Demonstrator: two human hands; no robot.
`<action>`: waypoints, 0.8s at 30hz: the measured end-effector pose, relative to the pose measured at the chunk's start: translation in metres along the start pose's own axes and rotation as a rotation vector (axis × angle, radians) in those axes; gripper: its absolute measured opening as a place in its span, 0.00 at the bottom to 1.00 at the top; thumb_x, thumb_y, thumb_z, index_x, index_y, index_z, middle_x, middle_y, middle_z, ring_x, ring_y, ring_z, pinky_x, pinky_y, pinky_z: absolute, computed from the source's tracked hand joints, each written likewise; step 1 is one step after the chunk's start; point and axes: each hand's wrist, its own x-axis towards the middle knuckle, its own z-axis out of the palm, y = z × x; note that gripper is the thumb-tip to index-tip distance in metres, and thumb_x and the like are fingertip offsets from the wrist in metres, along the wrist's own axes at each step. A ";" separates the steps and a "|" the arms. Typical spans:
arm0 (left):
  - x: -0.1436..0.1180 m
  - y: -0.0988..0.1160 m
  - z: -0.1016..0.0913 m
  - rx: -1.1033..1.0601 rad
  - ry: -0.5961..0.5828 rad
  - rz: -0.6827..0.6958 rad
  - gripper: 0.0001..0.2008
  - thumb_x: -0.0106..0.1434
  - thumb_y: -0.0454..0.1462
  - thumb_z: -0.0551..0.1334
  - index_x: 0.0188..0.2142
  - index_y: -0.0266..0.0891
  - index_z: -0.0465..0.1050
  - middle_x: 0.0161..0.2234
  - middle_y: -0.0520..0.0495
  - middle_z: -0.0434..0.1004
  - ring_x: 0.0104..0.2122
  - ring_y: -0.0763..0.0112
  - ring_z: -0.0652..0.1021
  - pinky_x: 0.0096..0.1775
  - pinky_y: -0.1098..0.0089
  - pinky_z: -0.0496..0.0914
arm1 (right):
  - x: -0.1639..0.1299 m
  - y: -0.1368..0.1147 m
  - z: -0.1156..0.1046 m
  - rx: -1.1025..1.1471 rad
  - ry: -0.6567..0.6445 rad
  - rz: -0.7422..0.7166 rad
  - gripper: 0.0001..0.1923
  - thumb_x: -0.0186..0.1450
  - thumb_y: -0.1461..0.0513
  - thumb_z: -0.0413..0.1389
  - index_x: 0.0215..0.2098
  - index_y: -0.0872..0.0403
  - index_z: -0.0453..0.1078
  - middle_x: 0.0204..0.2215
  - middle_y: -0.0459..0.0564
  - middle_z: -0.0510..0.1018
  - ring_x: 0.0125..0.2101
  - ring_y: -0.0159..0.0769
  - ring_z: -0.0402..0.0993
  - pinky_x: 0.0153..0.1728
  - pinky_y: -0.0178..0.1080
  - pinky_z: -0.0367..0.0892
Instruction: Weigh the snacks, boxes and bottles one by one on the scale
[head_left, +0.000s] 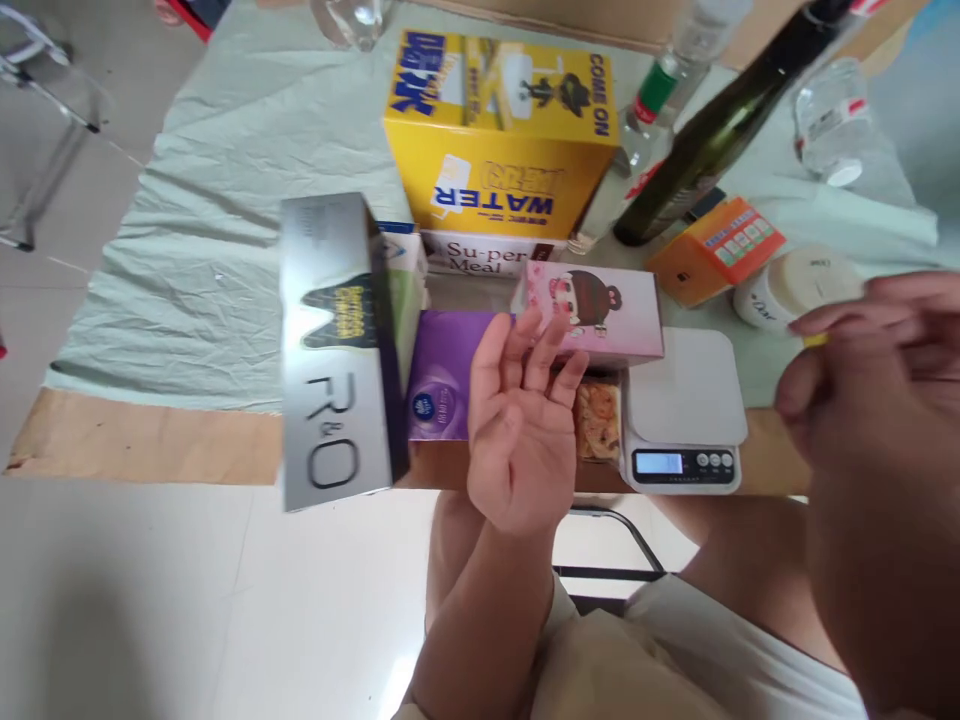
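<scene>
My left hand is raised palm up with its fingers spread and nothing in it. Its fingertips reach the front of a pink box with a cartoon figure, and a purple pack lies just to its left. My right hand is close to the camera at the right edge and blurred. Its fingers are curled, with a small yellow thing pinched at the tips. A white kitchen scale stands between the two hands, and a snack packet lies beside it.
A tall silver box marked R&O stands at the left. Behind are a yellow WATER box, a Super Meal box, a dark green bottle, clear bottles, an orange box and a white jar, all on pale green cloth.
</scene>
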 end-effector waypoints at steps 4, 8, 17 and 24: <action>-0.004 -0.011 0.006 0.180 -0.099 -0.015 0.20 0.68 0.48 0.67 0.58 0.57 0.77 0.65 0.51 0.76 0.70 0.54 0.73 0.63 0.55 0.77 | -0.031 0.040 -0.022 0.047 0.081 0.170 0.25 0.58 0.40 0.69 0.36 0.51 0.75 0.15 0.37 0.70 0.07 0.27 0.55 0.04 0.33 0.47; -0.004 -0.033 0.021 0.294 -0.216 -0.037 0.17 0.67 0.46 0.70 0.55 0.58 0.80 0.60 0.54 0.81 0.63 0.61 0.80 0.61 0.61 0.78 | -0.029 0.061 -0.049 0.213 0.183 0.090 0.36 0.59 0.32 0.63 0.18 0.51 0.63 0.06 0.36 0.53 0.05 0.27 0.49 0.05 0.35 0.42; -0.041 -0.134 0.073 0.276 -0.548 -0.430 0.17 0.66 0.48 0.69 0.50 0.43 0.83 0.48 0.43 0.88 0.52 0.61 0.86 0.58 0.63 0.79 | 0.008 0.114 -0.148 0.300 0.503 0.028 0.05 0.58 0.63 0.56 0.25 0.54 0.71 0.14 0.38 0.65 0.14 0.23 0.60 0.17 0.31 0.53; -0.051 -0.219 0.111 0.333 -0.518 -0.602 0.29 0.61 0.55 0.69 0.57 0.46 0.78 0.68 0.43 0.74 0.72 0.52 0.69 0.72 0.56 0.64 | 0.015 0.159 -0.196 0.167 0.472 0.135 0.08 0.56 0.67 0.52 0.34 0.53 0.69 0.29 0.43 0.67 0.29 0.27 0.64 0.32 0.33 0.61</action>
